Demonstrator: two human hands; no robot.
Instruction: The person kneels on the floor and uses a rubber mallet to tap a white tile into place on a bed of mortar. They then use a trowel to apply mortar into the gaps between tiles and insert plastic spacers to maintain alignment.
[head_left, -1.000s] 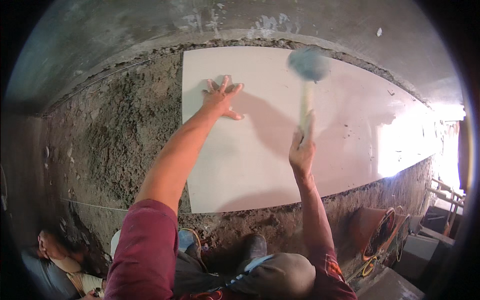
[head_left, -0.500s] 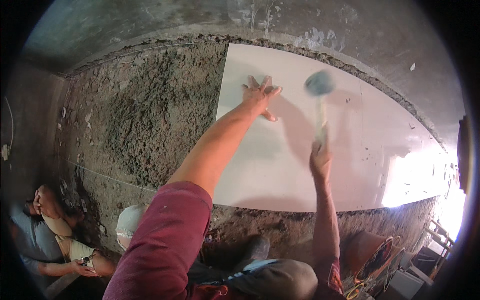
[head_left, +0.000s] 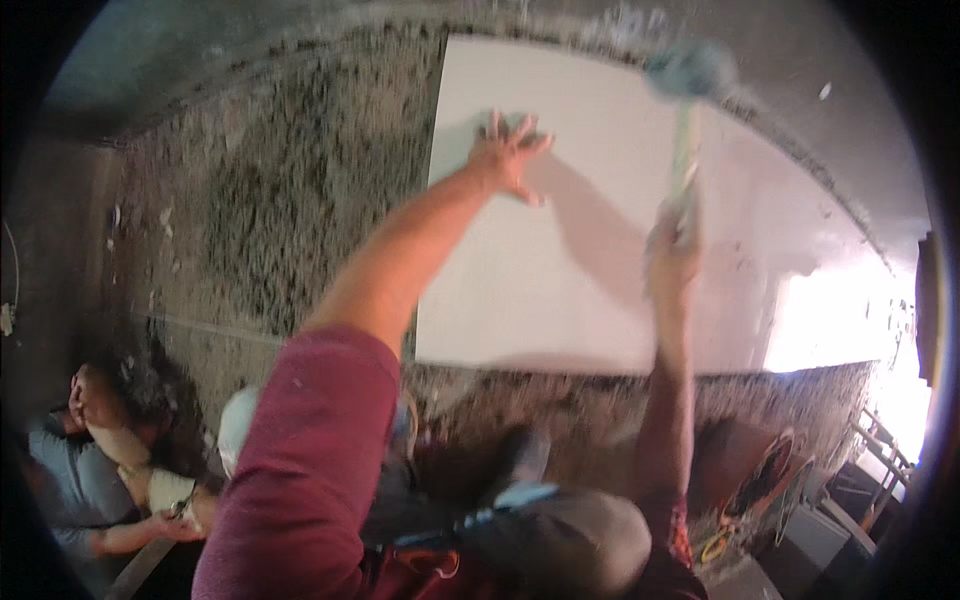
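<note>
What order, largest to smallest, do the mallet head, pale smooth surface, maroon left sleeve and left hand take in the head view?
1. Pale smooth surface
2. Maroon left sleeve, probably enlarged by nearness
3. Mallet head and left hand: too alike to rank, given the blur

Head view: one worn fisheye, facing down; close above knee (lower centre), slab beyond (centre to right); straight edges bow.
</note>
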